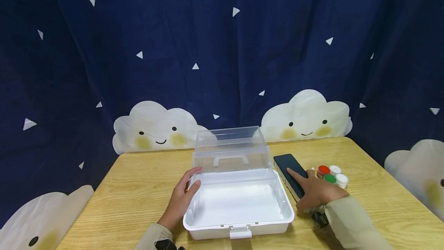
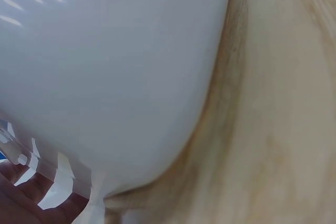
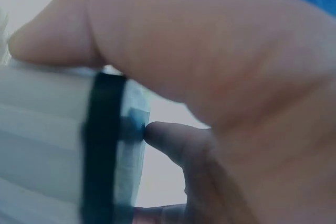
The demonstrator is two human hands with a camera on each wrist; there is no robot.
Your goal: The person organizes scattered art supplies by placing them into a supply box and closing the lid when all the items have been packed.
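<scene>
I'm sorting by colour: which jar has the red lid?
The leftmost jar in the head view, unlike the green-lidded jar and two white-lidded jars.

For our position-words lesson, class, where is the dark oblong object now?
In the head view, the dark oblong object lies right of centre under the right grip, between the white box and the red-lidded pot.

Before me a pale wooden table point(image 1: 138, 188) spans the bottom of the frame. On it I have a white box point(image 1: 204, 233) at lower centre, a dark-topped oblong block point(image 1: 288, 163) right of it, and four lidded jars point(image 1: 330, 178) at lower right.
</scene>
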